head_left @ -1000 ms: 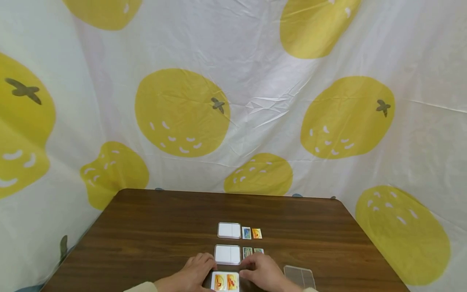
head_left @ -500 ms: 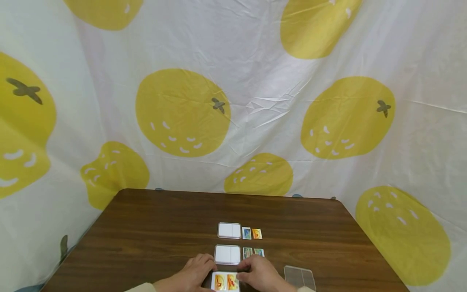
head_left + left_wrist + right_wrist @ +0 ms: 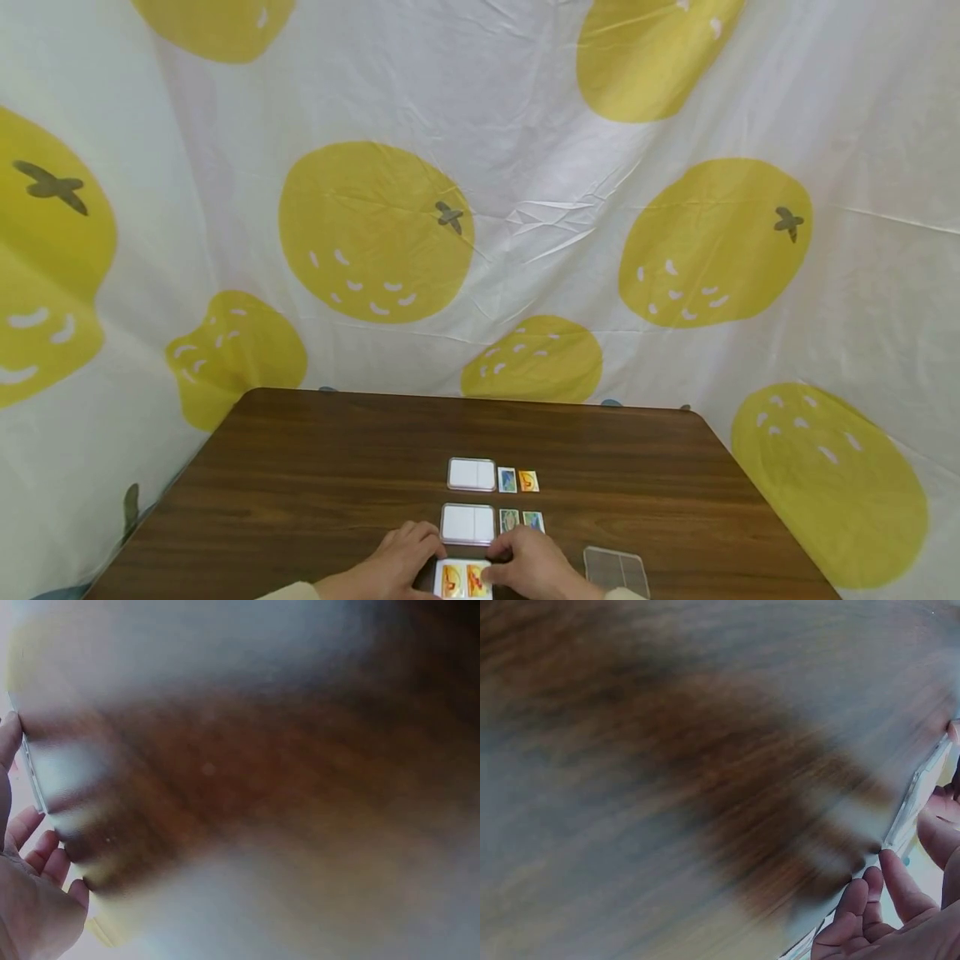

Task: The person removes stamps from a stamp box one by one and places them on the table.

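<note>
Near the front of the table, a white-backed display case (image 3: 462, 562) holds two orange stamps, a left one (image 3: 452, 582) and a right one (image 3: 474, 582), side by side. My left hand (image 3: 397, 560) holds the case by its left edge, thumb and index finger at its near and far corners; the left wrist view also shows this hand (image 3: 41, 892). My right hand (image 3: 534, 565) is at the case's right side, thumb on the right stamp's edge. In the right wrist view the fingertips of that hand (image 3: 889, 922) rest on the table by the case.
Behind lie a middle white-backed case (image 3: 467, 524) and a far one (image 3: 472, 473). Right of the middle case are two green stamps (image 3: 508, 521); beside the far one, a blue stamp (image 3: 507, 479) and an orange one (image 3: 528, 481). A clear lid (image 3: 617, 569) lies at right.
My right hand has shifted slightly left, its thumb going from the case's right edge onto the right stamp. The left hand has stayed in place.
</note>
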Demonstrator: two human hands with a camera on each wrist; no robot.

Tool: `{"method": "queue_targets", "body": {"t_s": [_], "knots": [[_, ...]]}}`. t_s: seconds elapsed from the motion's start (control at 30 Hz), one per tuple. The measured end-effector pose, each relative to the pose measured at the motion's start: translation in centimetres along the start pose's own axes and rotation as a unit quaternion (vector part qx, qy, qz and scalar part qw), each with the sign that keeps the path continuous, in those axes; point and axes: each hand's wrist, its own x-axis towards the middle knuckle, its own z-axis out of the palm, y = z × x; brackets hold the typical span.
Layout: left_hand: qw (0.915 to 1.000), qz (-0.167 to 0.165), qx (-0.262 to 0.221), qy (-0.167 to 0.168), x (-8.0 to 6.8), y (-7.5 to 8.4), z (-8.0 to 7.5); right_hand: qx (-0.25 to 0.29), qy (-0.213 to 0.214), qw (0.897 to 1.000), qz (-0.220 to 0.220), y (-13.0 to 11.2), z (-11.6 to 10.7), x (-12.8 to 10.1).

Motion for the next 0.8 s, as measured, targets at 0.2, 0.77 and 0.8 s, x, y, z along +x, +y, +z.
{"method": "queue_targets", "body": {"t_s": [0.2, 0.77, 0.8], "knots": [[0.9999, -0.009, -0.003, -0.003, 0.06, 0.13, -0.03, -0.033, 0.013, 0.999, -0.002, -0.12, 0.13, -0.05], [0.9997, -0.017, -0.016, -0.009, 0.0, 0.42, -0.43, -0.031, 0.024, 0.999, -0.009, -0.08, 0.35, 0.05], [0.9997, -0.016, -0.017, -0.008, -0.02, 0.42, -0.46, -0.029, 0.025, 0.999, -0.01, -0.07, 0.38, 0.09]]}}
